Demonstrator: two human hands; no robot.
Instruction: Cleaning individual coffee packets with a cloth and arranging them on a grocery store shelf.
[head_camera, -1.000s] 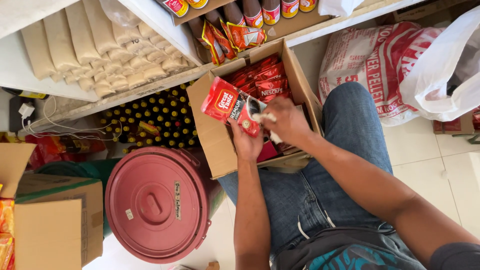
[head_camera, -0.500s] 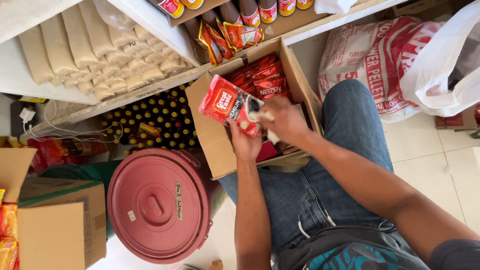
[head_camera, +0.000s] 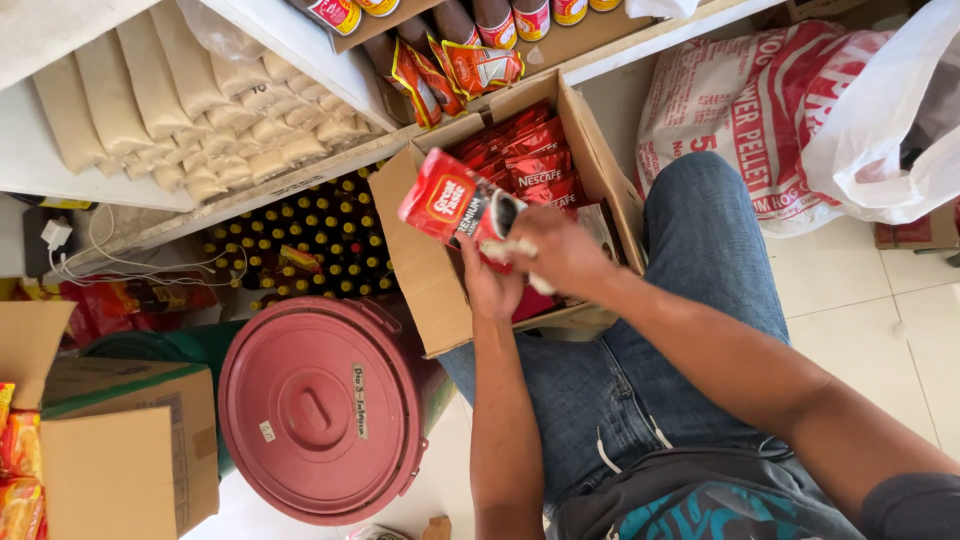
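Red sachet pack (head_camera: 455, 205) barely moved; left hand (head_camera: 492, 283) and right hand (head_camera: 560, 252) fingers clenched on it, above open cardboard box (head_camera: 425, 270) of sachets.

Pale tiled floor (head_camera: 870, 330) under red-lidded bin (head_camera: 325, 410) (perhaps plastic), cardboard boxes (head_camera: 130, 450).

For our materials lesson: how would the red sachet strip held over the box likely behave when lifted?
The strip is probably floppy: it bends where both hands, left and right, grip one end. Likely light, since it stays held out from that end. Its glossy film may be slippery.
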